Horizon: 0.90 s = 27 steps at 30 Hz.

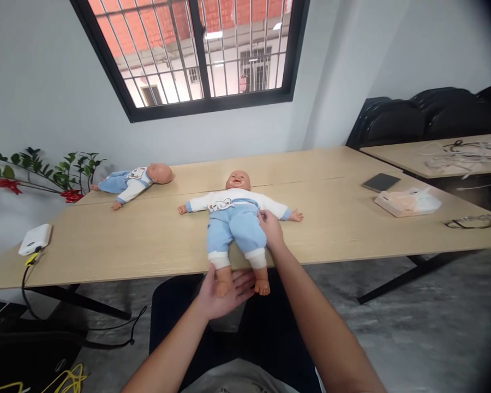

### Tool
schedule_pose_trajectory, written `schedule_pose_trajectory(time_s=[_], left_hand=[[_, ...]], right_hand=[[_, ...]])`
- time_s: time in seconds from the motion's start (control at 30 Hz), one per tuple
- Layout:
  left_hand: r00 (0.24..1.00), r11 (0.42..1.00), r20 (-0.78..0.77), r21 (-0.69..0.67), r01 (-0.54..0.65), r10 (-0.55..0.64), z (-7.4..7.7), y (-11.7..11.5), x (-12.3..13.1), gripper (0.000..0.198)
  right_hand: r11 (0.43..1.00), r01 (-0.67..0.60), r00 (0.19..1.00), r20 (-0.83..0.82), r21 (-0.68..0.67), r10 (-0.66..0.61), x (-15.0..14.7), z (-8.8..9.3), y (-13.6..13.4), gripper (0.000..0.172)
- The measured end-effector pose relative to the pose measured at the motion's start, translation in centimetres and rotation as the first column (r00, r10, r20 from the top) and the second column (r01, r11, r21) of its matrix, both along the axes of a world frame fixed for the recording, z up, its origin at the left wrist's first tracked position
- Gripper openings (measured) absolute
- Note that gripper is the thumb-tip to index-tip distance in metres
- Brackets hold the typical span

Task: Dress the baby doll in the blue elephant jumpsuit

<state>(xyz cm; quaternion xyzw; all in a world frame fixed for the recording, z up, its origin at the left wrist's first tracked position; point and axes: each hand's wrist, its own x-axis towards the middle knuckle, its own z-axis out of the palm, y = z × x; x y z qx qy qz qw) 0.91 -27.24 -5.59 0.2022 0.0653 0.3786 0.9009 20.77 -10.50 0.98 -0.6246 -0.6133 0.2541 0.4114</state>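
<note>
A baby doll (236, 215) in a white top and light blue trousers lies on its back on the table, head toward the window and arms spread. Its bare feet hang over the table's near edge. Beneath those feet is my left hand (225, 295), palm up, fingers stretched out and thumb beside one ankle. My right hand (271, 228) rests at the doll's hip on the right, thumb and fingers against the trousers; part of its fingers is hidden, so whether it grips the cloth is unclear.
A second doll (137, 180) lies at the table's left. On the table (327, 229) are a white device (36, 239), a dark tablet-like slab (381, 182), a tissue pack (407, 203) and glasses (474, 221). A plant (65, 172) stands at left; cables (466, 155) lie on another table.
</note>
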Motion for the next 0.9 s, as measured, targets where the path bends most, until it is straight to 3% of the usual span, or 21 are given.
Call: schedule_pose_trajectory(time_s=[0.2, 0.37, 0.43, 0.53, 0.6, 0.73, 0.83, 0.9], left_hand=[[0.999, 0.996, -0.004, -0.07, -0.051, 0.051, 0.6, -0.4, 3.6, 0.083], [0.995, 0.985, -0.055, -0.149, -0.088, 0.08, 2.1, -1.1, 4.4, 0.077], [0.998, 0.99, -0.056, -0.131, -0.05, 0.043, 2.9, -1.3, 4.0, 0.084], [0.99, 0.993, -0.091, -0.048, 0.107, -0.111, 4.1, -0.9, 2.9, 0.098], [0.978, 0.987, -0.137, 0.014, 0.161, -0.157, 4.7, -0.3, 2.2, 0.097], [0.987, 0.998, -0.16, 0.055, 0.026, -0.017, 5.6, 0.8, 2.1, 0.076], [0.993, 0.996, -0.106, -0.072, -0.053, 0.045, 7.0, 0.7, 3.0, 0.068], [0.992, 0.98, -0.088, -0.173, -0.102, 0.088, 8.8, 0.4, 3.9, 0.059]], right_hand=[[1.0, -0.01, 0.999, -0.042, -0.013, 0.01, 0.1, -0.4, 0.5, 0.025], [1.0, -0.018, 0.998, -0.068, 0.019, 0.019, 0.1, -0.5, 0.2, 0.025], [0.999, -0.022, 0.997, -0.076, 0.027, 0.024, 0.1, -0.6, 0.2, 0.026], [0.999, -0.027, 0.996, -0.089, 0.035, 0.03, 0.1, -0.7, 0.3, 0.027], [0.999, -0.036, 0.995, -0.096, 0.04, 0.039, 0.1, -0.8, 0.2, 0.027], [0.997, -0.062, 0.991, -0.117, 0.056, 0.068, 0.1, -0.8, 0.2, 0.026], [0.997, -0.047, 0.984, -0.166, 0.069, 0.058, 0.2, -0.6, 0.6, 0.029], [0.997, 0.013, 0.978, -0.211, 0.081, 0.005, 0.3, -0.4, 0.4, 0.034]])
